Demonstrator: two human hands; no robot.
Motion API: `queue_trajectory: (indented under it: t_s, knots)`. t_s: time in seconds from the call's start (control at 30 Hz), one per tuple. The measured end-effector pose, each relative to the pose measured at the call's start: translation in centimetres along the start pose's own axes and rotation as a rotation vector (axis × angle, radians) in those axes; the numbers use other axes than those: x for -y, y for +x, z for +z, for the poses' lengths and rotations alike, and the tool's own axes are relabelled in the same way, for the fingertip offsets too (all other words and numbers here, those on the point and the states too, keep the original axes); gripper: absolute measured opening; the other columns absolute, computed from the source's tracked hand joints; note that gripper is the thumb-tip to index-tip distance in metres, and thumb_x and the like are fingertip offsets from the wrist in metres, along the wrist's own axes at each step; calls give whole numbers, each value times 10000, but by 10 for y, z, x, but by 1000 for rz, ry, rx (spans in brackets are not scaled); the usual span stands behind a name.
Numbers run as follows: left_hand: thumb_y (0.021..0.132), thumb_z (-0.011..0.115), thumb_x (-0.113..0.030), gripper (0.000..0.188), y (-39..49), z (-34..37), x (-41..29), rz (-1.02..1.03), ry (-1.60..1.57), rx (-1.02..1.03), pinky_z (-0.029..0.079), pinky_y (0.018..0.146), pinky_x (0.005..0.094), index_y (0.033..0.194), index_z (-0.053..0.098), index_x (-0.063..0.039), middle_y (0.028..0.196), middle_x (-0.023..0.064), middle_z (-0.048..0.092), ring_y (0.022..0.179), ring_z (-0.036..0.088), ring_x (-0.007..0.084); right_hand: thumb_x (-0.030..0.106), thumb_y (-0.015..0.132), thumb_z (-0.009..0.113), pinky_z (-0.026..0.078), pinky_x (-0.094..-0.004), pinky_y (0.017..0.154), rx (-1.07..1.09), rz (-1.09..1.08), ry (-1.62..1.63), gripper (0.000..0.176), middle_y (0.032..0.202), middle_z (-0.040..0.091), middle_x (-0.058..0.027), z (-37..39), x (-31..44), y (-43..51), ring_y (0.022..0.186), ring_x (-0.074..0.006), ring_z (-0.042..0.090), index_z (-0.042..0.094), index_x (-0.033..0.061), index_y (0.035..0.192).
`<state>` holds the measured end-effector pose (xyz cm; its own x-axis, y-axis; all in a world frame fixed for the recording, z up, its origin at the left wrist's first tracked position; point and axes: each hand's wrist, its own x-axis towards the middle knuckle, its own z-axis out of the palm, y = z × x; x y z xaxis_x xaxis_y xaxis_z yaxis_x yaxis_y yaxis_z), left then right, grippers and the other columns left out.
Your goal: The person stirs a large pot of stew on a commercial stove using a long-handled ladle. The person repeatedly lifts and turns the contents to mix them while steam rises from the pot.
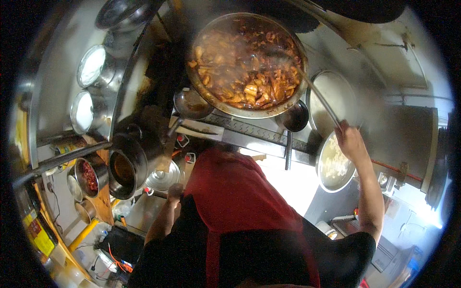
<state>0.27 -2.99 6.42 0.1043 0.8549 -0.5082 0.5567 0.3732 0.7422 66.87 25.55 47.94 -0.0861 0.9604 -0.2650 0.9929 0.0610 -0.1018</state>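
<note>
My right hand [349, 142] grips the handle of a long metal cooking utensil [322, 99]. The utensil's far end dips into a wide metal wok or pan [230, 112], where steam and food hide it. Browned chunks of food [252, 88] lie in dark, glossy sauce inside. Down at my left side, my left hand [175, 192] is near my red apron [237, 190]; its fingers are too dim to make out. A ladle [294, 117] rests by the pan's lower right edge. Another ladle-like bowl [193, 104] sits at the lower left.
Below my right forearm is a bowl [320, 180] of pale pieces, beside a large round metal vessel [329, 97]. At left stand two containers of white contents [83, 111], a pot of reddish pieces [99, 163] and a pot of brown liquid [138, 176]. A metal lid [165, 176] lies nearby.
</note>
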Motion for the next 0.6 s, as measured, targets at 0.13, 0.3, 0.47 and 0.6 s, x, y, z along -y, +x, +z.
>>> queue_trajectory:
  t_s: [0.13,0.3,0.47,0.6]
  knots:
    - [855,583,-328,310,1,-4,3,45,365,95,486,741,461,774,611,-31,832,206,623,844,624,361,191,991,574,488,-516,614,-124,98,-45,202,748,630,-264,29,-2,65,737,-432,657,556,-8,963]
    - [958,600,-264,235,-35,16,36,-501,-389,-147,494,682,402,821,611,-74,811,81,607,770,598,233,338,1012,578,435,-378,480,511,502,709,334,612,502,-45,62,-3,135,529,-195,525,540,55,837]
    - [958,627,-166,95,-65,34,75,-294,-927,-51,491,649,366,890,607,-102,839,15,578,755,573,164,355,1020,580,259,-257,438,815,603,1285,348,609,327,63,78,17,149,483,-71,320,440,162,766]
    - [950,623,-174,85,-71,39,58,-429,-939,-97,489,665,356,905,616,-102,833,11,575,754,570,166,324,1021,583,237,-250,416,842,584,1306,342,600,324,78,49,29,116,472,-58,307,441,155,760]
